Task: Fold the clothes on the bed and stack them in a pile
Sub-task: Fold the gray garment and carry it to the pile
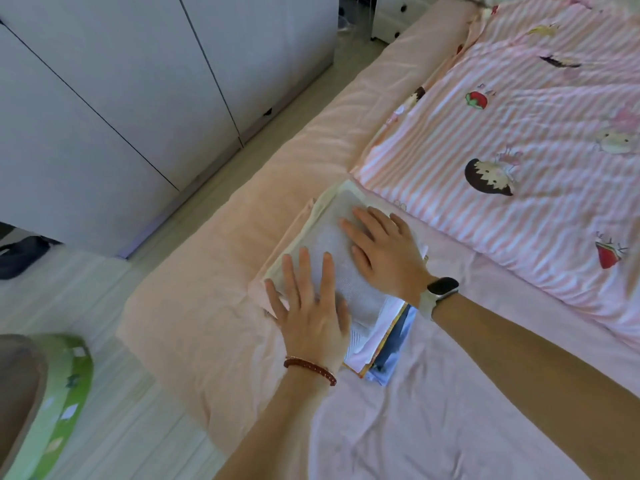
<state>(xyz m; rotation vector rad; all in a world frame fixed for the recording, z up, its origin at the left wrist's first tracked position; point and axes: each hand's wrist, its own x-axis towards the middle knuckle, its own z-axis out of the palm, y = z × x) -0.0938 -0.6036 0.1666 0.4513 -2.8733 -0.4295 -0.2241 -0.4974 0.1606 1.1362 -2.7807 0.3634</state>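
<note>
Left hand [308, 306] flat, fingers straight and spread, pressing down on the near left part of the white folded garment [341, 265] topping the pile of clothes [377, 344]. Right hand [384, 251] likewise flat and unclenched, palm down on the far right part of that garment, gripping nothing. Pile near the left edge of the bed [450, 393], just beside the striped pink quilt [519, 133].

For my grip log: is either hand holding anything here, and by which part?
Nothing is held. The left hand and right hand lie flat with straight fingers on the top of the folded pile.
</note>
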